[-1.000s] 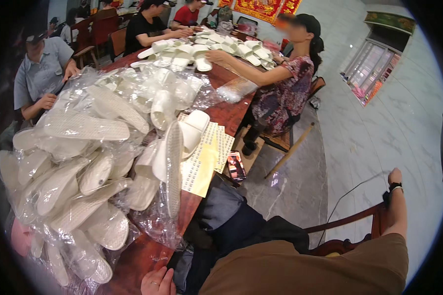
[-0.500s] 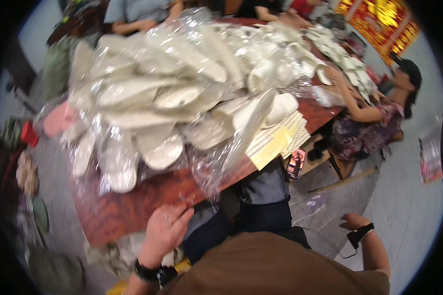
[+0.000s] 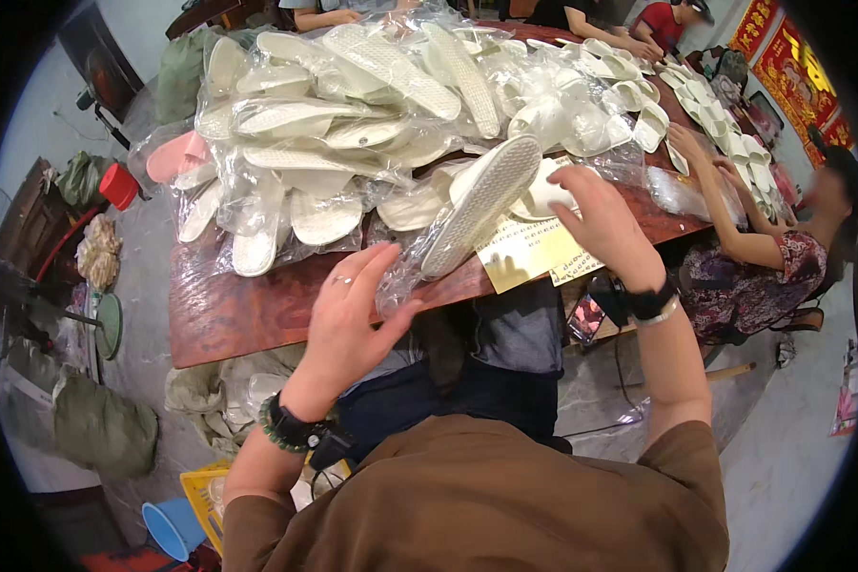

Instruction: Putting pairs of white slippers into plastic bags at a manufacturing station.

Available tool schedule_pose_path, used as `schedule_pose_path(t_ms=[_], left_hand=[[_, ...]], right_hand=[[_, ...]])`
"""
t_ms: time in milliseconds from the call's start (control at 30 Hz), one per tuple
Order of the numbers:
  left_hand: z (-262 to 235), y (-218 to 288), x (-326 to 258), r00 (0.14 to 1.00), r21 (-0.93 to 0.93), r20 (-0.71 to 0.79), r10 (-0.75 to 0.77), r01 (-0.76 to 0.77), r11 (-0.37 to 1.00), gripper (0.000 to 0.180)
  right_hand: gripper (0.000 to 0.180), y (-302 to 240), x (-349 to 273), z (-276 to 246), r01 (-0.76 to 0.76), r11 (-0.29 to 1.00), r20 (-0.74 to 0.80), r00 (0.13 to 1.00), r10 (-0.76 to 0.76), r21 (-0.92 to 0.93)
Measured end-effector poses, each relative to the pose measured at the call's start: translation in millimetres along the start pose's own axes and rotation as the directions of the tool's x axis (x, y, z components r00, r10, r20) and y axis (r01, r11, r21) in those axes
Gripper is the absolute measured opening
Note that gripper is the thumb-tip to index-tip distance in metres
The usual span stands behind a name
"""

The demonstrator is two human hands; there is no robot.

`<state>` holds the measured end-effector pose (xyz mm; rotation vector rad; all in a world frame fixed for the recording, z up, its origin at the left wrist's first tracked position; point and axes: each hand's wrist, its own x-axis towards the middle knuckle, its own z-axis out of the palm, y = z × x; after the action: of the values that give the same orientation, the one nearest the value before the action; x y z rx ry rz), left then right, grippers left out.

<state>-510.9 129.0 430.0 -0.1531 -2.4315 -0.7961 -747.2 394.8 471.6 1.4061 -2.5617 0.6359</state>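
White slippers in clear plastic bags lie heaped on the reddish wooden table (image 3: pixel 229 329). At the front of the heap a bagged white slipper (image 3: pixel 481 205) rests tilted, its textured sole showing. My left hand (image 3: pixel 353 319) is open at the table's front edge, fingers spread beside the loose end of that slipper's bag; whether they touch the plastic I cannot tell. My right hand (image 3: pixel 605 224) is open too, over the right side of a yellow sticker sheet (image 3: pixel 520 255), its fingertips close to another white slipper (image 3: pixel 543 191). Neither hand holds anything.
One pink slipper (image 3: pixel 176 157) lies at the heap's left. Across the table and at the right, co-workers handle slippers; one person's hand (image 3: pixel 691 148) is near a slipper row. A phone (image 3: pixel 586 316) lies below the table edge. A yellow crate (image 3: pixel 203 496) and blue bucket (image 3: pixel 174 527) stand lower left.
My right hand has risen from low at the right to the slippers and yellow sheet. My left hand has moved up and slightly right, its fingers spreading. The head view has shifted.
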Motion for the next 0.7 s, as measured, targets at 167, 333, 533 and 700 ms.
schedule_pose_path(t_ms=[167, 333, 533, 700], left_hand=[[55.1, -4.1, 32.4, 0.998, 0.001, 0.034, -0.059, 0.059, 0.998, 0.092], [93.3, -15.0, 56.8, 0.982, 0.072, 0.088, -0.166, 0.16, 0.984, 0.095], [111.0, -32.4, 61.7, 0.918, -0.016, 0.211, -0.337, 0.348, 0.937, 0.057], [83.4, -13.0, 58.2, 0.979, -0.016, 0.023, -0.203, 0.203, 0.979, 0.039]], right_hand=[[0.047, 29.3, 4.0, 29.1, -0.143, 0.989, -0.211, 0.968, 0.134, -0.028], [0.049, 28.6, -8.3, 53.6, -0.286, 0.958, 0.04, 0.958, 0.285, 0.03], [0.038, 5.9, -37.3, 75.8, -0.279, 0.888, 0.173, 0.958, 0.23, 0.366], [0.035, -8.5, -47.3, 89.9, -0.357, 0.775, 0.311, 0.925, 0.218, 0.52]])
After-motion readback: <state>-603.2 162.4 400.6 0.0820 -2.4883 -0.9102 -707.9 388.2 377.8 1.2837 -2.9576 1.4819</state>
